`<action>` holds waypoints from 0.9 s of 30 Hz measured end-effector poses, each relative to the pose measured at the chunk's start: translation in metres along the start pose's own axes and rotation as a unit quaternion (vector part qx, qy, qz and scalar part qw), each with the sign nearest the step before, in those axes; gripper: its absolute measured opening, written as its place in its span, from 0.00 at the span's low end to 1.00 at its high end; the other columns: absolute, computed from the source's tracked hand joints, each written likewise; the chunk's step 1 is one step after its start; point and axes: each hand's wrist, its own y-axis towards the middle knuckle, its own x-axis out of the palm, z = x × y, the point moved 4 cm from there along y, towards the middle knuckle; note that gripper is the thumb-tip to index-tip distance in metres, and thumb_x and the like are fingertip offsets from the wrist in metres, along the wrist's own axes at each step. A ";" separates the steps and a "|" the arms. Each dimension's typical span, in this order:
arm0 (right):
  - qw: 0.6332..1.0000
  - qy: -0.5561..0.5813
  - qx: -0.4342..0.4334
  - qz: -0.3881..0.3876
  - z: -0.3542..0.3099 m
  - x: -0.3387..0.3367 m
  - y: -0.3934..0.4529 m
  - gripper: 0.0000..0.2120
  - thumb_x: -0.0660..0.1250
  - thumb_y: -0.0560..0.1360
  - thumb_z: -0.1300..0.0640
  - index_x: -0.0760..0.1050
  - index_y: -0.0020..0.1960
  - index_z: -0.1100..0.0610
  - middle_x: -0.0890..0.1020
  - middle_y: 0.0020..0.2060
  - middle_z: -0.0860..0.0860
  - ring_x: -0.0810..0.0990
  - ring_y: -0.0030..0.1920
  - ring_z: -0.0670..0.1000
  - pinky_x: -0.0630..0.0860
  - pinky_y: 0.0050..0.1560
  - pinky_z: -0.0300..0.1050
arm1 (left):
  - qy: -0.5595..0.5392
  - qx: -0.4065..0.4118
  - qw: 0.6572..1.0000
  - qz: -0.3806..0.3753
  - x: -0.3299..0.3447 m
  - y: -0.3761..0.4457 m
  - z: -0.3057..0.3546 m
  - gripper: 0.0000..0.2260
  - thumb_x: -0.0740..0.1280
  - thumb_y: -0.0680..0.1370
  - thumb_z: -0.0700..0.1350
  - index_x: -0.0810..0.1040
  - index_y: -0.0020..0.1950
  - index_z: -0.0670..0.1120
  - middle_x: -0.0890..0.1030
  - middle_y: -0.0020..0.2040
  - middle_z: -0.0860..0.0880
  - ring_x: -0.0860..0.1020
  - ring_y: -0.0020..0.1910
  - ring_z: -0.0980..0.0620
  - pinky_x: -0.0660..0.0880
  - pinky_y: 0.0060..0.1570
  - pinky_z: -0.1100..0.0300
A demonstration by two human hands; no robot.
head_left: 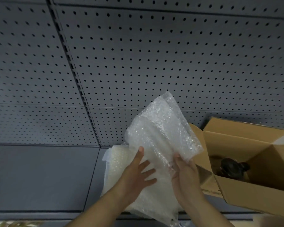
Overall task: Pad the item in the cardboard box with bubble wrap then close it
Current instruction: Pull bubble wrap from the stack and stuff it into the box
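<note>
A sheet of clear bubble wrap (162, 128) is lifted up off a stack of bubble wrap (120, 163) that lies on the grey shelf. My right hand (185, 176) grips the lifted sheet at its lower edge. My left hand (138, 176) lies flat with fingers spread on the stack, its thumb against the lifted sheet. To the right stands an open cardboard box (252, 192) with its flaps up. A dark round item (231, 167) lies at the bottom of the box.
A grey pegboard wall (138, 54) rises behind the shelf. The grey shelf surface (39, 177) stretches to the left of the stack. The shelf's front edge (39, 213) runs along the bottom of the view.
</note>
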 end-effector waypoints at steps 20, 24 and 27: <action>0.970 -0.223 0.078 -0.058 0.017 -0.014 -0.014 0.21 0.70 0.74 0.60 0.71 0.66 0.56 0.83 0.54 0.52 0.82 0.53 0.51 0.78 0.49 0.46 | -0.004 0.107 0.991 -0.082 0.008 -0.002 0.034 0.11 0.65 0.76 0.40 0.83 0.56 0.44 0.82 0.57 0.40 0.80 0.58 0.41 0.71 0.64 0.43; 0.975 -0.221 -0.025 -0.013 -0.010 -0.013 -0.015 0.09 0.71 0.73 0.57 0.73 0.51 0.51 0.79 0.45 0.55 0.80 0.46 0.50 0.77 0.49 0.47 | 0.049 0.150 0.987 -0.026 -0.010 -0.001 0.038 0.16 0.67 0.76 0.36 0.76 0.64 0.42 0.83 0.57 0.42 0.81 0.57 0.42 0.74 0.62 0.43; 0.969 -0.225 -0.104 0.014 -0.029 -0.014 -0.010 0.16 0.71 0.72 0.57 0.70 0.56 0.52 0.79 0.50 0.54 0.79 0.51 0.45 0.75 0.53 0.41 | 0.094 0.162 0.982 -0.001 -0.021 -0.003 0.045 0.17 0.67 0.75 0.35 0.76 0.64 0.42 0.83 0.56 0.42 0.82 0.56 0.43 0.75 0.59 0.46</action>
